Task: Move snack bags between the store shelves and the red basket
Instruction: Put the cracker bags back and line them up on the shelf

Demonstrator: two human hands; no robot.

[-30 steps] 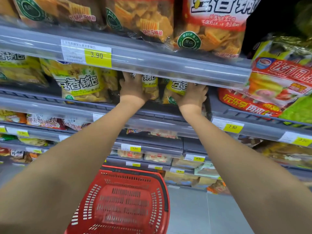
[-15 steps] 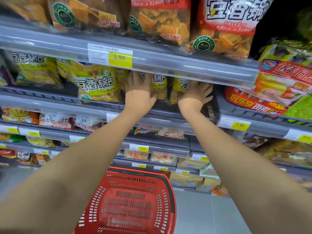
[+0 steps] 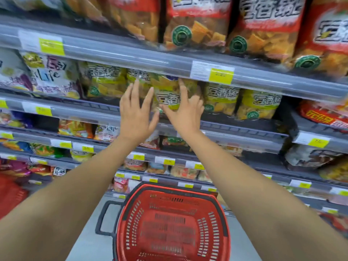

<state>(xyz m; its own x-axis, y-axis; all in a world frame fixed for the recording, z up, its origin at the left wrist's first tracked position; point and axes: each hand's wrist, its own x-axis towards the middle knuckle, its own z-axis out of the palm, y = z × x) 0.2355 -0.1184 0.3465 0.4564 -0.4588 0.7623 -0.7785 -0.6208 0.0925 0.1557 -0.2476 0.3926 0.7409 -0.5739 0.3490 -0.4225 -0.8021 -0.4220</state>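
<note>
Looks like a grab is coming, bag to basket I'd guess. How I'd do it: left hand (image 3: 135, 112) onto the left edge of the bag (image 3: 169, 93), right hand (image 3: 185, 113) onto the other edge. Squeeze lightly and slide it straight out, keeping low so it clears the rail (image 3: 131, 57) above. These bags look puffy and slick, and the neighbours sit right against it, so a yank could drag one off too. Then lower it into the basket (image 3: 122, 223), which is on the floor directly below, between the forearms.

Pose-wise: the left hand is open, fingers splayed upward, palm facing the shelf (image 3: 84, 110), just left of the bag. The bag stands upright on that shelf. The right hand is open too, with its index finger up across the bag's front. Can't tell if it's actually touching. Neither hand grips anything.
</note>
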